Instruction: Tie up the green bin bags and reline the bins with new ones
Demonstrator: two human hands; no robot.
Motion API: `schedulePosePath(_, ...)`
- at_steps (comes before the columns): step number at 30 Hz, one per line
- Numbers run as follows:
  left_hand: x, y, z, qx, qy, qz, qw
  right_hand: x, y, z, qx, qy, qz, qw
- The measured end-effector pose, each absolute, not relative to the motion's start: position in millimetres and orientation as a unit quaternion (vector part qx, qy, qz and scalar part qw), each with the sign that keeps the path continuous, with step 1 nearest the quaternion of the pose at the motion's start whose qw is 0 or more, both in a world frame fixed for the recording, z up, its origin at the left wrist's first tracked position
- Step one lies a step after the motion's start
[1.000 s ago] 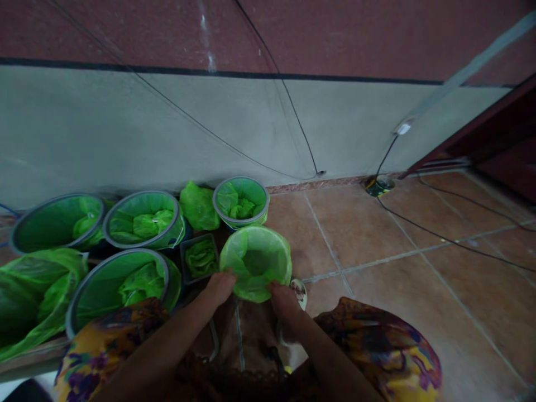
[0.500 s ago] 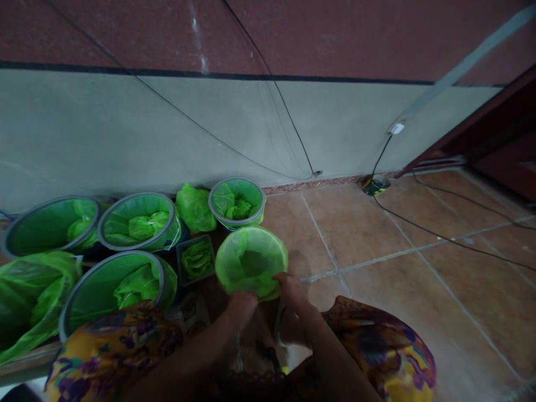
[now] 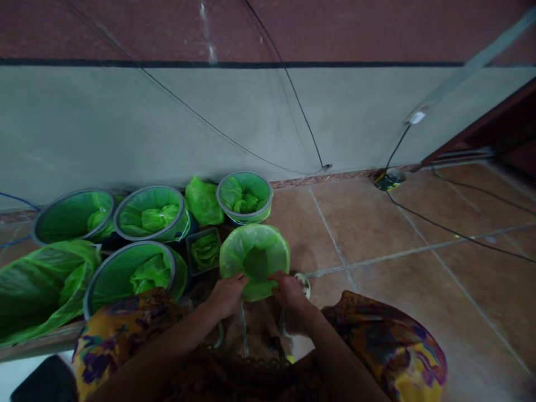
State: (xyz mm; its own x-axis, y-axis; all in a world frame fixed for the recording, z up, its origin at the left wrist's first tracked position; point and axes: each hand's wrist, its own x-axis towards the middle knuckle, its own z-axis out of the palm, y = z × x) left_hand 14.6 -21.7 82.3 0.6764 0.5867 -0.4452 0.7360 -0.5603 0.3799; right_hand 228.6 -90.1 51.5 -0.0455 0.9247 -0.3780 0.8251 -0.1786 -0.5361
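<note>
In front of my knees stands a small round bin lined with a light green plastic bag (image 3: 234,251), which is folded over the rim. My left hand (image 3: 228,293) pinches the bag at the near left of the rim. At the near right, my right hand (image 3: 290,291) has its fingers closed on the same bag edge. The bin under the bag is mostly hidden. Just behind it stands a grey-rimmed bucket (image 3: 268,190) with a green bag inside, next to a bunched green plastic bag (image 3: 204,202).
To the left are several grey-rimmed buckets (image 3: 144,190) lined with green bags, a small square container (image 3: 190,259) holding folded green plastic, and a large open green bag (image 3: 50,268). A dark tin (image 3: 391,180) and a black cable (image 3: 439,228) lie by the wall on the tiled floor.
My left hand has moved slightly up and left along the bag's rim. My right hand has stayed about in place. The whole view has shifted a little.
</note>
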Motion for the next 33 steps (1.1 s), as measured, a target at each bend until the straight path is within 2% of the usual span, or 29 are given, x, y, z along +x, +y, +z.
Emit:
schedulePosePath(9, -10, -24, 54, 0.863, 0.398, -0.155, 0.271, 215, -94, 46, -0.667, -0.668, 0.325, -0.054)
schedulePosePath(14, -14, -16, 42, 0.862, 0.4, -0.111, 0.292, 224, -88, 37, -0.672, -0.66, 0.335, -0.029)
schedulePosePath(21, -11, -10, 32, 0.828, 0.465, -0.137, 0.281, 221, -83, 34, -0.754, -0.583, 0.299, -0.058)
schedulePosePath(24, -7, -10, 38, 0.816, 0.496, -0.129, 0.268, 216, -84, 43, -0.762, -0.586, 0.276, -0.027)
schedulePosePath(29, 2, -20, 61, 0.822, 0.492, -0.074, 0.278, 195, -91, 58, -0.678, -0.676, 0.284, 0.052)
schedulePosePath(33, 5, -39, 64, 0.84, 0.426, -0.084, 0.325, 177, -98, 51, -0.612, -0.729, 0.304, 0.05)
